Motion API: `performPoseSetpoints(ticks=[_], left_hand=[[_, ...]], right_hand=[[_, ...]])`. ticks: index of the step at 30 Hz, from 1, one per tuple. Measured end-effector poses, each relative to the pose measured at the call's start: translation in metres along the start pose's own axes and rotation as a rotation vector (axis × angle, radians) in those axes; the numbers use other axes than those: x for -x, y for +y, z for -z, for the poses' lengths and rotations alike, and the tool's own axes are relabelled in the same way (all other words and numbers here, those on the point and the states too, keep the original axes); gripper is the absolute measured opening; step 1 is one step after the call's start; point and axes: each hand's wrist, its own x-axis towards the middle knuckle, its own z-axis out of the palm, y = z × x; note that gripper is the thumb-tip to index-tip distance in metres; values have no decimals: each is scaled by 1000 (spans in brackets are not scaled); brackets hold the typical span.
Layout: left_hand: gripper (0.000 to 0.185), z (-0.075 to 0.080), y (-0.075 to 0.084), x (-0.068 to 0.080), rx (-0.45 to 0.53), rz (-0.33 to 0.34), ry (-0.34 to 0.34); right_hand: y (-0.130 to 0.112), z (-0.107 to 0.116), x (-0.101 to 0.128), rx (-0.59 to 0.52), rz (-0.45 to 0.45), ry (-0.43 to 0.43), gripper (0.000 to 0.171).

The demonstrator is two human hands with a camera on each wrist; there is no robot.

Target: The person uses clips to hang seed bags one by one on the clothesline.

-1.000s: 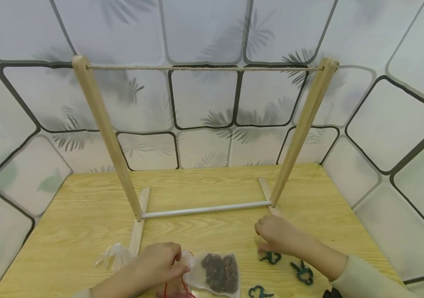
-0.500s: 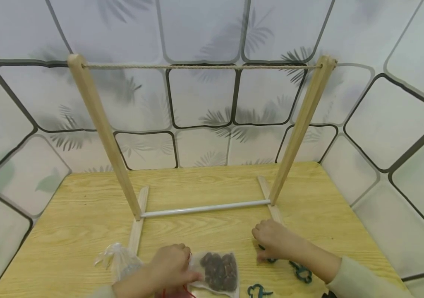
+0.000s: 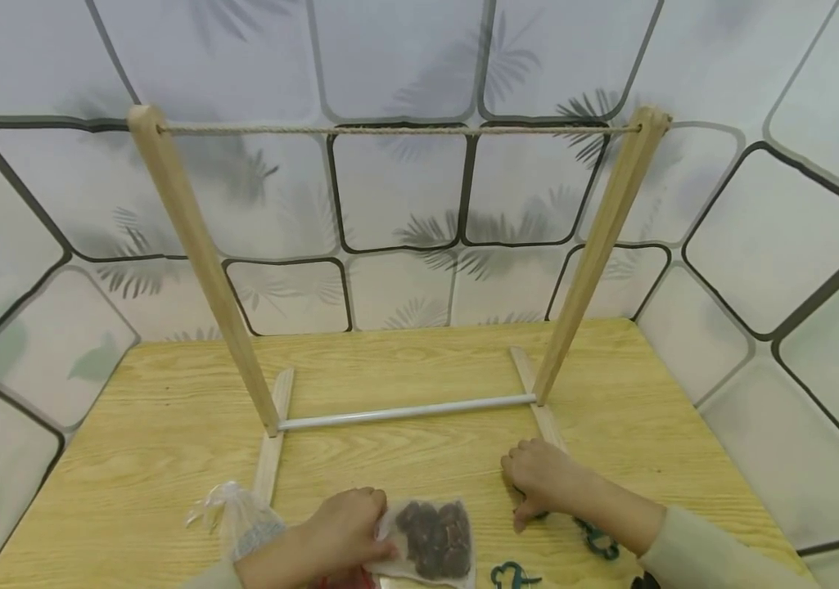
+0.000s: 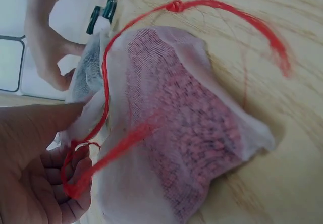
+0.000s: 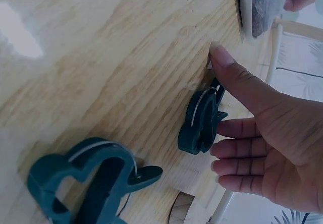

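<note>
In the head view, the right hand (image 3: 540,483) covers most of one green clip (image 3: 537,514), and the left hand (image 3: 341,532) hides the neck of the dark-filled pouch (image 3: 434,540). At the desk's near edge, a red-filled pouch (image 3: 341,579) and another clip (image 3: 511,576) are cut off by the frame.

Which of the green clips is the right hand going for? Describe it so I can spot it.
Start at the wooden rack on the table and follow its right foot toward the near edge. The right hand arches there over a dark green clip. Unlike the two other green clips nearer the edge, it lies between thumb and fingers.
</note>
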Motion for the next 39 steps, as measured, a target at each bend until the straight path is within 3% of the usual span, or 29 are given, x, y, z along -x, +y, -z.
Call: performPoseSetpoints(ticks=[6, 10, 15, 18, 24, 29, 32, 36, 39], left_hand=[[21, 5, 4, -3, 117, 8, 22], [18, 9, 6, -5, 141, -18, 57], [23, 13, 8, -7, 91, -67, 97], [26, 16, 10, -8, 62, -63, 96], [17, 23, 13, -8, 104, -31, 72], [10, 30, 15, -11, 108, -47, 102], [11, 32, 15, -13, 12, -117, 171], [16, 34, 17, -18, -218, -284, 352], [17, 37, 18, -23, -318, -372, 453]], right_hand=[[4, 2, -2, -134, -13, -101, 50], [7, 3, -4, -199, 26, -98, 37], [9, 1, -6, -133, 97, 11, 34], [9, -1, -6, -96, 137, 87, 33], [9, -1, -8, -60, 225, 256, 31], [10, 1, -9, -8, 251, 391, 32], [11, 3, -9, 9, 275, 483, 33], [14, 7, -11, -4, 316, 591, 33], [18, 11, -12, -17, 334, 643, 32]])
